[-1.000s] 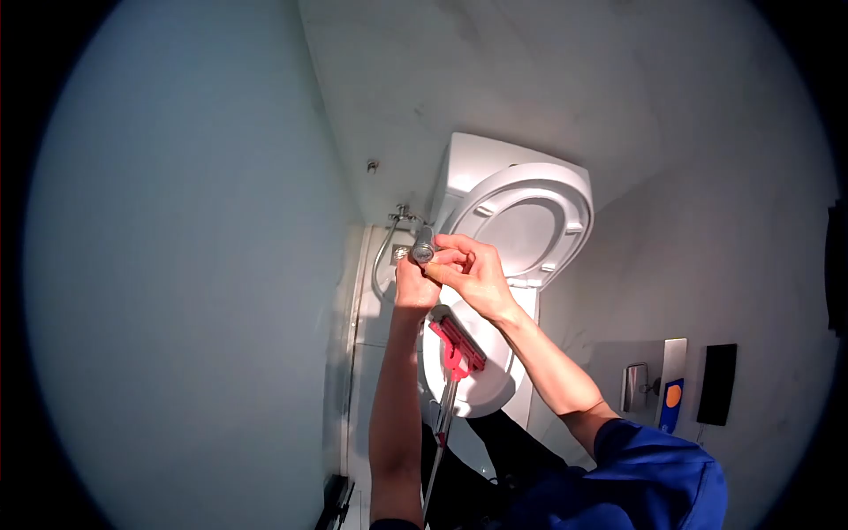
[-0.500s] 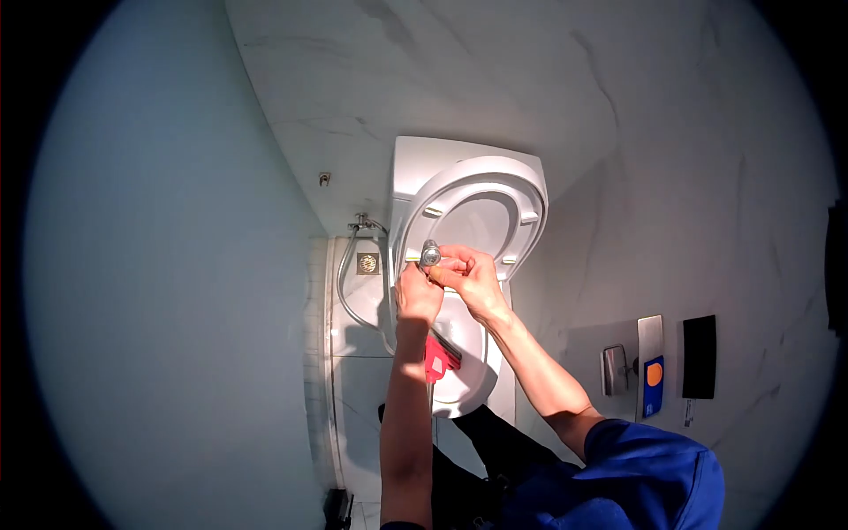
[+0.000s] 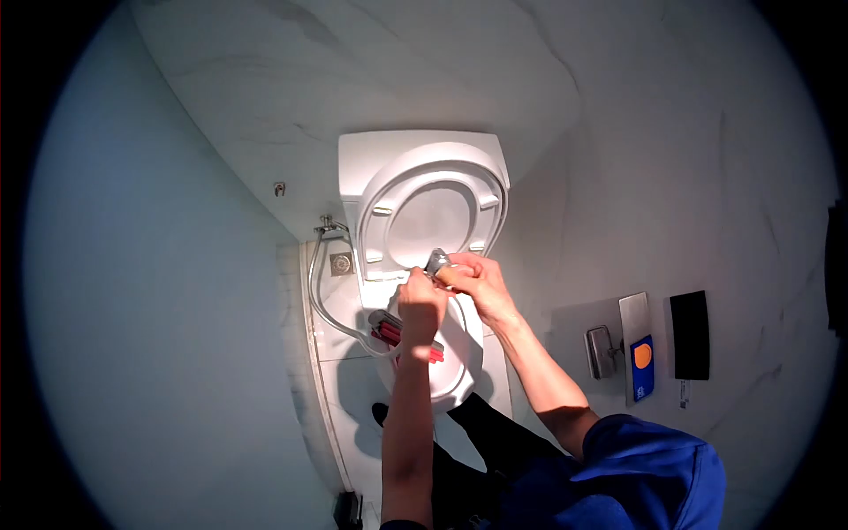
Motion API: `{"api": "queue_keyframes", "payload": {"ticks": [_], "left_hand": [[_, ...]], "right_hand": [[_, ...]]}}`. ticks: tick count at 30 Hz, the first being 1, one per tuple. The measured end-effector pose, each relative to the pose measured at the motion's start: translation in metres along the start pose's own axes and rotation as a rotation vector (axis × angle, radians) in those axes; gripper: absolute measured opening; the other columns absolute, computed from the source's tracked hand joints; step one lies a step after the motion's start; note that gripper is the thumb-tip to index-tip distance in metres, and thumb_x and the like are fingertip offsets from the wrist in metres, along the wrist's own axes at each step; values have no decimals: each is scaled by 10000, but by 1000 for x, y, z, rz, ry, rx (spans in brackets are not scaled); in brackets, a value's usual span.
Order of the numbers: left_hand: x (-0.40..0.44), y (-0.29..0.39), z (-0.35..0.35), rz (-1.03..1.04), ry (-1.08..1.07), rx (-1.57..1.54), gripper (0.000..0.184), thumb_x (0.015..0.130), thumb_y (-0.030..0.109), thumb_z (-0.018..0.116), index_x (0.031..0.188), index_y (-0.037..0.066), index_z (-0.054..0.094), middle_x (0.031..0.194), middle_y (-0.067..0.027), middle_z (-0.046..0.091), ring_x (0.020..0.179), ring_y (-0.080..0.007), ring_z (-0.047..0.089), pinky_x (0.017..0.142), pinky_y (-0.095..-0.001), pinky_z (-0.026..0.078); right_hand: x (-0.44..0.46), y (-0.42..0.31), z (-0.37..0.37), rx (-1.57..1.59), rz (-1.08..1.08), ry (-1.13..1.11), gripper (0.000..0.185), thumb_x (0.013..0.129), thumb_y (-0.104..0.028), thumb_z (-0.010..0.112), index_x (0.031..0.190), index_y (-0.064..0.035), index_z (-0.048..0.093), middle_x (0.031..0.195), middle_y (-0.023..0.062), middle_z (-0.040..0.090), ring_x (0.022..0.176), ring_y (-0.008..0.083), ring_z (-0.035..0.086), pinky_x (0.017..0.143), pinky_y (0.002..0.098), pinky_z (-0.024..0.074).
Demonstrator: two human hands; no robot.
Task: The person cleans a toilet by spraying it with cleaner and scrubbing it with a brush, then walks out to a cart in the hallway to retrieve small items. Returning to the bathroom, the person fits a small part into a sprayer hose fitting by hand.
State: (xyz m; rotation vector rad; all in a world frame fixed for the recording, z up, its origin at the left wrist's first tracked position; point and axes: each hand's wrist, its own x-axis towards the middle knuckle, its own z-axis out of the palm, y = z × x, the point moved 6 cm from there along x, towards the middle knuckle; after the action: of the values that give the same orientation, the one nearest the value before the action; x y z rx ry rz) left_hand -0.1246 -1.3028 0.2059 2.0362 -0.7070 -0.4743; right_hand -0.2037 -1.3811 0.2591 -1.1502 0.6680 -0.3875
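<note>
Over the front of the toilet, my right hand pinches a small silvery metal piece with a rounded end. My left hand is closed right beside it, fingertips against or very near the piece; what sits inside its fingers is hidden. Below my left wrist a red tool with grey parts shows on both sides of the forearm, above the bowl. I cannot tell how it is supported. The toilet's seat and lid are raised behind my hands.
At the left, a spray hose loops down from a wall valve near a floor drain. On the right wall are a metal paper holder, a panel with a blue-and-orange label and a black panel. A frosted partition stands at left.
The view has shifted, so the toilet sits further left. The metal piece has tilted in my right hand's fingers. The red tool now shows on both sides of my left forearm.
</note>
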Motion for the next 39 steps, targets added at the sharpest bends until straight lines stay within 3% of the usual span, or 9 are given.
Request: {"api": "queue_keyframes", "payload": {"ticks": [3,10,14,16,21,22,28,34,39], "left_hand": [[-23,-12,62,-224,-190,19,262,763,175,632,908,-18,528,758,-222,630,745,-408,622,654,-460,503],[-95,-53,176,50,-544,322,288,723,101,636,971,12,518,727,-200,637,711,-380,637,678,-472,495],[-128,-73,171,218,-519,342,529,640,132,707,1107,7,494,1034,-211,533,1011,-324,511,868,-435,418],[-144,-95,163,157,-446,270,540,663,130,689,1147,6,483,1049,-205,537,1014,-336,511,879,-440,412],[-234,-169,97,-400,-468,242,464,735,156,628,1166,19,521,1146,-195,544,1062,-357,518,915,-408,422],[-256,-173,76,-447,-331,62,400,731,153,632,1106,38,556,1102,-193,568,1022,-363,542,887,-403,440],[-391,-239,20,-492,-310,252,344,710,153,661,1034,78,573,924,-200,603,861,-378,581,782,-444,463],[-433,-207,5,-250,-244,209,437,686,121,677,1092,21,549,973,-189,583,948,-354,545,842,-421,437],[-461,-185,-10,-253,-300,203,437,645,120,710,1046,40,555,974,-164,577,914,-319,548,756,-409,440]], "right_hand": [[-26,11,-46,3,140,233,232,787,-104,673,945,36,576,726,61,620,584,93,563,493,191,398],[-97,152,-180,137,522,396,165,803,-88,624,924,14,576,707,78,608,581,149,598,513,258,524],[-121,241,-208,334,692,424,134,846,-134,568,880,-12,523,700,107,584,511,165,537,471,286,483],[-126,317,-235,622,770,285,171,870,-205,530,877,-35,529,661,85,568,480,150,519,453,280,463],[-135,389,-271,365,911,477,65,812,-129,534,818,-64,536,676,70,585,576,171,560,498,330,485],[-128,427,-285,580,825,148,92,772,-97,555,861,-73,564,671,46,594,616,161,583,542,350,490],[-174,330,-258,101,803,705,112,758,-163,618,857,-114,602,821,0,583,726,160,585,641,432,477],[-325,346,-255,63,882,629,158,768,-237,632,717,-113,550,623,13,524,534,151,505,522,391,472],[-437,317,-225,-768,660,643,282,676,-145,748,562,-66,503,530,60,568,459,169,583,410,316,456]]}}
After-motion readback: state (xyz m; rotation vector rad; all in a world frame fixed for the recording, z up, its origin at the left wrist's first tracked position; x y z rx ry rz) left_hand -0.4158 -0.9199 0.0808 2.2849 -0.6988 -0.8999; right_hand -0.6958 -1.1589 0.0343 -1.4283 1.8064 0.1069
